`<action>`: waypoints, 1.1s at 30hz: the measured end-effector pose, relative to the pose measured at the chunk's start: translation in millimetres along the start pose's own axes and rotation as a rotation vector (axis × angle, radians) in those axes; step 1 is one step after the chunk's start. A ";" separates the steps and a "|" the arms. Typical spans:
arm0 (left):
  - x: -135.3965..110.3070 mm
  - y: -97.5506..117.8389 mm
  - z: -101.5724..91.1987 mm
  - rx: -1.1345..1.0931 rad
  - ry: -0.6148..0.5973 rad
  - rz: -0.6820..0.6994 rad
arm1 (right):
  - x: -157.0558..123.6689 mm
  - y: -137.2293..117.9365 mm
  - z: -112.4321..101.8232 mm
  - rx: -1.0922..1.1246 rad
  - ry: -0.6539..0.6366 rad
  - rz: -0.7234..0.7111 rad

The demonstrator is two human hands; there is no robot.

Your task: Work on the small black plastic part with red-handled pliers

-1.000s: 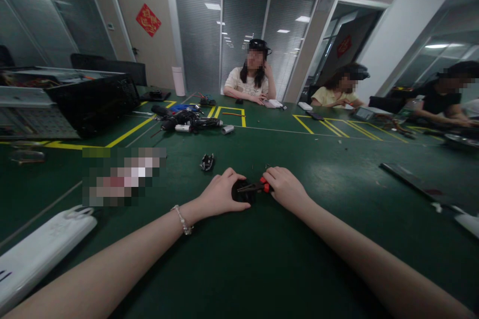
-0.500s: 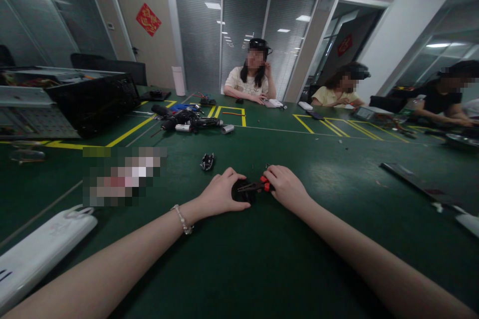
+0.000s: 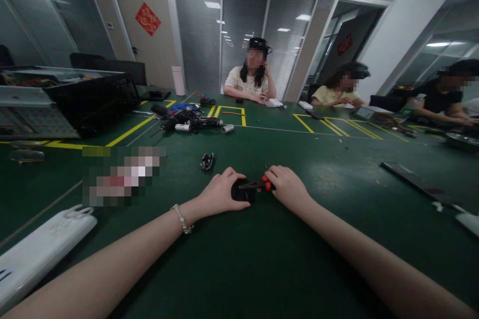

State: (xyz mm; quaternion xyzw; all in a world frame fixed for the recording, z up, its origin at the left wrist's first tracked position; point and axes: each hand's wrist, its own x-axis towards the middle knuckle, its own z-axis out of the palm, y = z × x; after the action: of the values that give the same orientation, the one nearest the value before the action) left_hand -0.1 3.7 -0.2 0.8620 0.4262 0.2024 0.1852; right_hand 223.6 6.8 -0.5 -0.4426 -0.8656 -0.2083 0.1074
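On the green table, my left hand (image 3: 221,193) curls its thumb and fingers around the left side of a small dark rounded part (image 3: 239,195). Red-handled long-nose pliers (image 3: 268,183) are gripped in my right hand (image 3: 287,184), their dark jaws pointing left over that part. Whether the jaw tips touch or pinch anything on it, I cannot tell. Just beyond the pliers stand or lie tiny thin pieces, perhaps screws (image 3: 252,166). A small black and silver piece (image 3: 207,161) lies past my left hand.
A white power strip (image 3: 48,254) lies at left, near a black computer case (image 3: 93,104). Cables and tools, including a screwdriver (image 3: 164,127), are heaped farther back. A long dark strip (image 3: 415,179) lies at right. One person (image 3: 252,77) sits opposite; others sit at right.
The pliers' jaws have shifted slightly and look closer together over the dark part. Both hands stay in nearly the same place.
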 end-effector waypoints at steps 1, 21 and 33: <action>0.0 0.4 -0.3 -0.004 -0.004 -0.002 | 0.0 0.0 -0.2 0.000 0.004 -0.001; -0.9 -1.7 -0.5 -0.009 -0.008 0.013 | 0.5 1.5 1.8 0.075 0.030 0.014; -1.1 -2.4 1.6 0.015 0.017 0.030 | -0.3 -2.5 0.1 -0.019 0.081 0.062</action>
State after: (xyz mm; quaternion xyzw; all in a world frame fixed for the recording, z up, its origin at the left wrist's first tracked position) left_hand -1.4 4.0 -2.9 0.8680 0.4162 0.2091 0.1720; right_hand 221.7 5.3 -1.4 -0.4611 -0.8444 -0.2310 0.1447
